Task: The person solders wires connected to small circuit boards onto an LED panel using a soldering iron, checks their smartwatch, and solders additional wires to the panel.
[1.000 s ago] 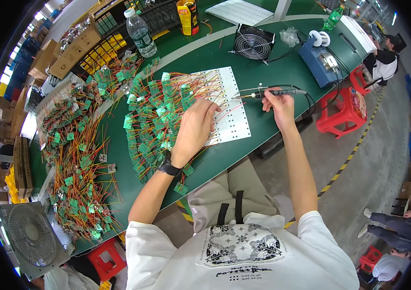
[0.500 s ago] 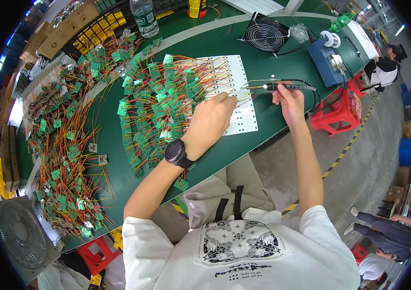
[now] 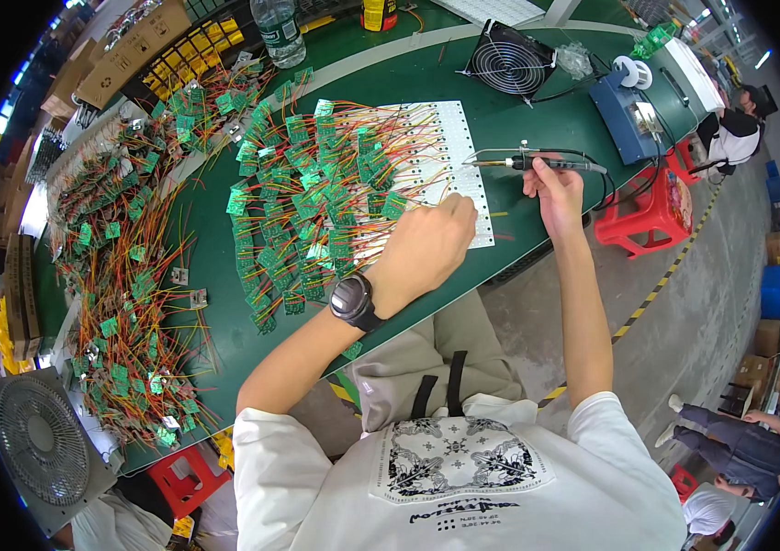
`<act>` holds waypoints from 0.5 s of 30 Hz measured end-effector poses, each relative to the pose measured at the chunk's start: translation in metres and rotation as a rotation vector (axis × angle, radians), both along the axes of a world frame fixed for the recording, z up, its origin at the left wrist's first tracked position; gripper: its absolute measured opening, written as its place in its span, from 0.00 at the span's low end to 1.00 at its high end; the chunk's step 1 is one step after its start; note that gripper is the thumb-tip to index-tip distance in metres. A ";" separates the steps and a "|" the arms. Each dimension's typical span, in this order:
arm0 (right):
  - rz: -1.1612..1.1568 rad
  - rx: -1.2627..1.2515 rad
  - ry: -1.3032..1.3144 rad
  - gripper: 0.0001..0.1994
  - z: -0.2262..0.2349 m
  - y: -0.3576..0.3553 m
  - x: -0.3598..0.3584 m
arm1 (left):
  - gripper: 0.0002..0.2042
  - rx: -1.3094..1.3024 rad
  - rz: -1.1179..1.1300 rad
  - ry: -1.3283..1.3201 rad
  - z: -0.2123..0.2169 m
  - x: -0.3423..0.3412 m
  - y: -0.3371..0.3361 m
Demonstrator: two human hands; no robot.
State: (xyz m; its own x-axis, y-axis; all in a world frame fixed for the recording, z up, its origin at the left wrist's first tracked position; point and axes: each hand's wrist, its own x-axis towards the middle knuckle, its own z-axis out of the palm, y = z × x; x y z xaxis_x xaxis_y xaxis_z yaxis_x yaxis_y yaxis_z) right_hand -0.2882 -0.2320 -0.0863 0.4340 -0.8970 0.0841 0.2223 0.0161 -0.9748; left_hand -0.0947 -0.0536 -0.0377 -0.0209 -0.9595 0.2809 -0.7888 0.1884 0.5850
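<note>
My left hand (image 3: 431, 241), with a black watch on the wrist, rests over the near part of a white perforated board (image 3: 452, 138). Its fingers are curled together, and whatever they hold is hidden beneath them. In my right hand (image 3: 555, 191) is a soldering iron (image 3: 546, 163) with a thin metal guide along its top, its tip pointing left over the board's right edge. Rows of small green circuit boards (image 3: 303, 207) lie left of the white board, their red and yellow wires (image 3: 413, 138) reaching onto it. One green circuit board (image 3: 394, 205) lies just beyond my left hand.
A heap of wired circuit boards (image 3: 128, 303) covers the table's left side. At the back are a water bottle (image 3: 278, 35), a black fan (image 3: 509, 60) and a blue soldering station (image 3: 626, 115) with a cable to the iron. A red stool (image 3: 651, 211) stands beyond the right edge.
My left hand has moved right and a little nearer over the white board, uncovering wires and a green circuit board. My right hand and the soldering iron have hardly moved.
</note>
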 end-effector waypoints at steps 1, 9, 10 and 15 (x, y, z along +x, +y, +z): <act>-0.001 0.001 -0.001 0.11 0.000 -0.001 0.001 | 0.08 -0.013 -0.038 -0.056 -0.003 -0.002 0.000; 0.011 -0.011 -0.007 0.11 0.001 0.000 0.003 | 0.06 -0.068 0.021 -0.215 -0.024 0.003 -0.002; 0.014 -0.014 -0.006 0.11 0.001 0.000 0.002 | 0.06 -0.078 0.083 -0.199 -0.026 0.004 -0.004; 0.034 -0.008 0.001 0.11 0.001 -0.002 0.002 | 0.06 -0.166 0.205 -0.193 -0.030 0.012 -0.007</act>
State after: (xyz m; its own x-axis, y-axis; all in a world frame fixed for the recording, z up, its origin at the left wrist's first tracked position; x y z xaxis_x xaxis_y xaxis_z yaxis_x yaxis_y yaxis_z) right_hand -0.2867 -0.2342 -0.0850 0.4644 -0.8810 0.0907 0.2203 0.0158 -0.9753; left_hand -0.0832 -0.0608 -0.0678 0.0995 -0.8906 0.4437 -0.9135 0.0950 0.3956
